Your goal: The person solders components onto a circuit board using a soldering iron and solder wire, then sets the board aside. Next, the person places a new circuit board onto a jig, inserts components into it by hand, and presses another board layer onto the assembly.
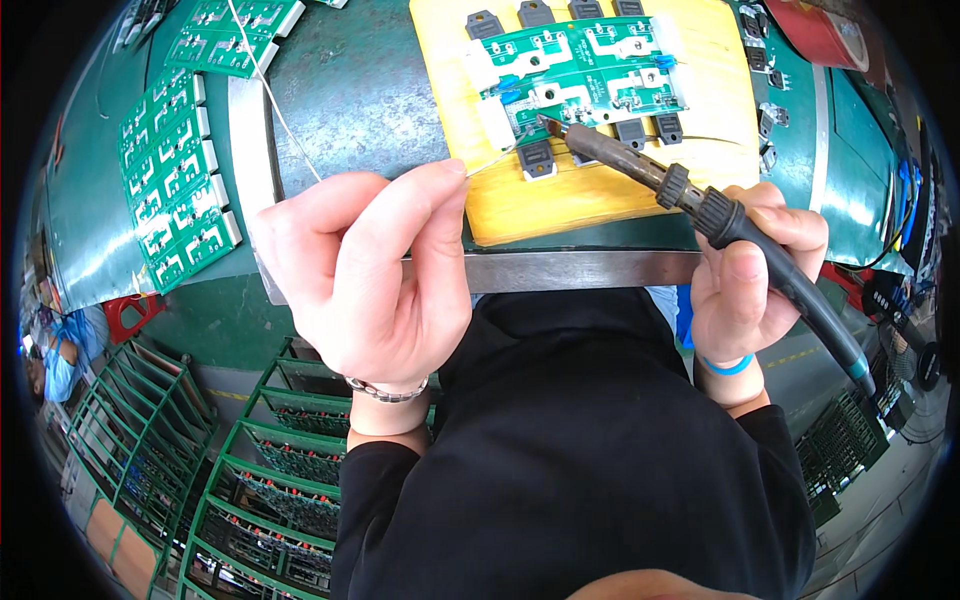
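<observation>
A green circuit board (575,78) lies on a yellow pad (480,215), with black components sticking out along its far and near edges. My right hand (760,270) is closed round the dark handle of a soldering iron (715,215). The iron's tip reaches the board's near left part. Between thumb and forefinger, my left hand (375,265) pinches a thin solder wire (492,162). The wire's short end runs to the board close to the iron's tip, and its long end trails up and away to the far left.
More green circuit boards (175,180) lie on the table's left side. Loose black components (768,120) and a red round object (820,35) are at the right. A metal edge (580,270) borders the work surface. Green racks (270,470) holding boards stand on the floor at lower left.
</observation>
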Motion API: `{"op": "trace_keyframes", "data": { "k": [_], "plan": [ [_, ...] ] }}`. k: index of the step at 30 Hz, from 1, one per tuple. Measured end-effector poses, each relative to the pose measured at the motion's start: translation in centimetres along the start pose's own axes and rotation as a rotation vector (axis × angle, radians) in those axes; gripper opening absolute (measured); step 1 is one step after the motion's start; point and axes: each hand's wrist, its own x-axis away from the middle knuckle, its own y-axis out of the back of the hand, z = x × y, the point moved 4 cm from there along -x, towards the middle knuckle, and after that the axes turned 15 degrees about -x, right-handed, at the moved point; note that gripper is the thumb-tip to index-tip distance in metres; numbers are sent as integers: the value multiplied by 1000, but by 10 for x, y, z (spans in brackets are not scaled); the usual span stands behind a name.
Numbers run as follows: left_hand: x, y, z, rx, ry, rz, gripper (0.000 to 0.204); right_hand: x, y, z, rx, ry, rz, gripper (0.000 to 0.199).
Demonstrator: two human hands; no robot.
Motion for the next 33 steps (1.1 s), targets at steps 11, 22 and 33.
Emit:
{"op": "trace_keyframes", "data": {
  "k": [11,22,33],
  "plan": [
    [1,-1,0,0,-2,2,20,-2,0,-1,-14,10,21,31],
    [0,-1,-1,-25,-9,26,20,-1,1,-1,-6,8,25,31],
    [-3,-2,-2,17,-108,38,20,-2,0,0,-16,0,37,31]
  ]
}}
